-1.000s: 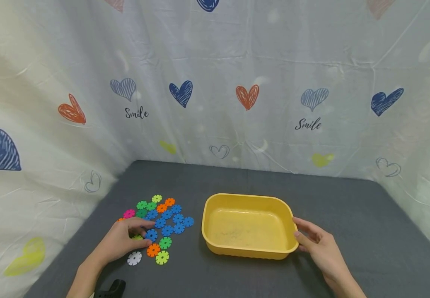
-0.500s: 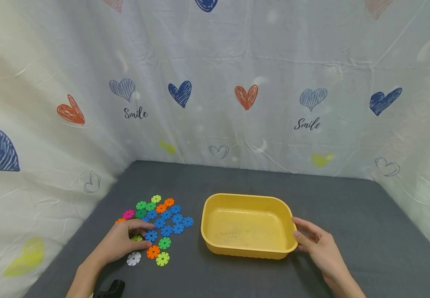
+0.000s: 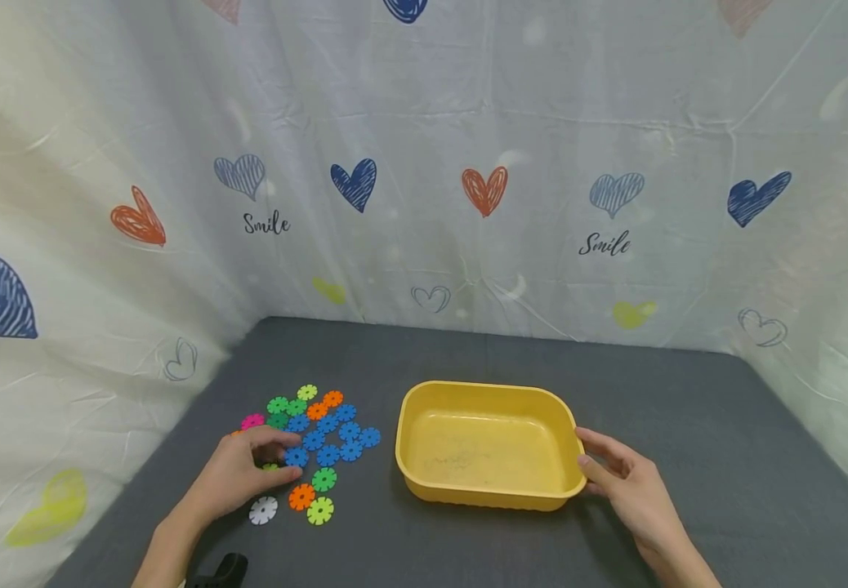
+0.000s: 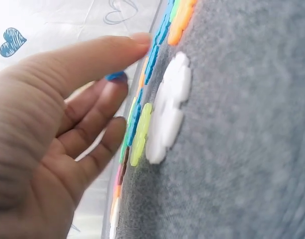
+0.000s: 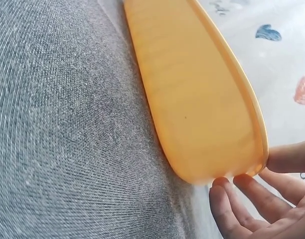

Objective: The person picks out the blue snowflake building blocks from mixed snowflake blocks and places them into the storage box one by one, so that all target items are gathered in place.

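My left hand (image 3: pixel 236 474) is at the left, thumb and fingers curled at a blue snowflake disc (image 3: pixel 296 456), pinched between the tips. In the left wrist view only a blue sliver (image 4: pixel 115 76) of it shows at a fingertip. Around the hand lie flat notched discs: several blue ones (image 3: pixel 328 455), green (image 3: pixel 324 479), orange (image 3: pixel 302 496), yellow-green (image 3: pixel 320 510) and white (image 3: pixel 264 510). Some are hidden under the hand. At the right, my right hand (image 3: pixel 630 490) grips the end of a yellow plastic basin (image 3: pixel 490 496), with thumb and fingertips at its rim and outer wall.
More discs spread behind the left hand, among them a pink one (image 3: pixel 252 421) and an orange one (image 3: pixel 332 398). A grey cloth (image 3: pixel 542 547) covers the table. Behind it hangs a white curtain (image 3: pixel 424 122) printed with hearts. A black wrist strap (image 3: pixel 225 572) shows at the lower left.
The blue disc and my left fingertips have shifted slightly away from me, off the orange disc in front. The right hand and the basin hold their place.
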A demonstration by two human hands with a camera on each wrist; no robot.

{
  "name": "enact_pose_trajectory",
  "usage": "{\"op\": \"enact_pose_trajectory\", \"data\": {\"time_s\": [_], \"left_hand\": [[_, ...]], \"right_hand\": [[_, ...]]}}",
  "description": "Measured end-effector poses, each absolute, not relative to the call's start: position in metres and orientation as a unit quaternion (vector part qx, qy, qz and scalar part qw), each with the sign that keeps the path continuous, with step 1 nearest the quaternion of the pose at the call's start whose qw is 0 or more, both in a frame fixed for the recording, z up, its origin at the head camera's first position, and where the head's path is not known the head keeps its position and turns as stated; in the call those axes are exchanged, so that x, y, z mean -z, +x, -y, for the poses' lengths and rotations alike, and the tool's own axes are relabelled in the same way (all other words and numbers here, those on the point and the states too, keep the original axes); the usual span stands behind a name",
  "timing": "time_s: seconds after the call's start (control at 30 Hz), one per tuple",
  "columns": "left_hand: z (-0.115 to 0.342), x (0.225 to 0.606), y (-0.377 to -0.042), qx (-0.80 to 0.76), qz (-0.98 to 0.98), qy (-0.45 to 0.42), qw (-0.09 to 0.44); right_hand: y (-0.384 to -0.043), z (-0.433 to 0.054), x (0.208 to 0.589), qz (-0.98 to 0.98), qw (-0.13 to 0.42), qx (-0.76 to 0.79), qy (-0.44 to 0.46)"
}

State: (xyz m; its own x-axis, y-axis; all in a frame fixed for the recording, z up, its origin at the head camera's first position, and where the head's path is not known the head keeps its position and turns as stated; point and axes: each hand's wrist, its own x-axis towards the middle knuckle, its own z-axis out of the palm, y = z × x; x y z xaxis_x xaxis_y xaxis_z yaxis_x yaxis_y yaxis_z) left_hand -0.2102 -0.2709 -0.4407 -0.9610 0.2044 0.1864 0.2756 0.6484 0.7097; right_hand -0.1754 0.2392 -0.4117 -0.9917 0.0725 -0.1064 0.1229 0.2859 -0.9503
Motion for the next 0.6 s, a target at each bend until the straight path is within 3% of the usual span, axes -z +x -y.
{"op": "enact_pose_trajectory", "data": {"time_s": [0.23,0.6], "left_hand": [[0.264,0.437,-0.205,0.402,0.901,-0.128,0.105],[0.257,0.437,-0.207,0.399,0.897,-0.146,0.125]], "right_hand": [[-0.173,-0.239,0.412,-0.816,0.012,0.572,0.085],[-0.172,-0.239,0.41,-0.827,-0.005,0.555,0.091]]}}
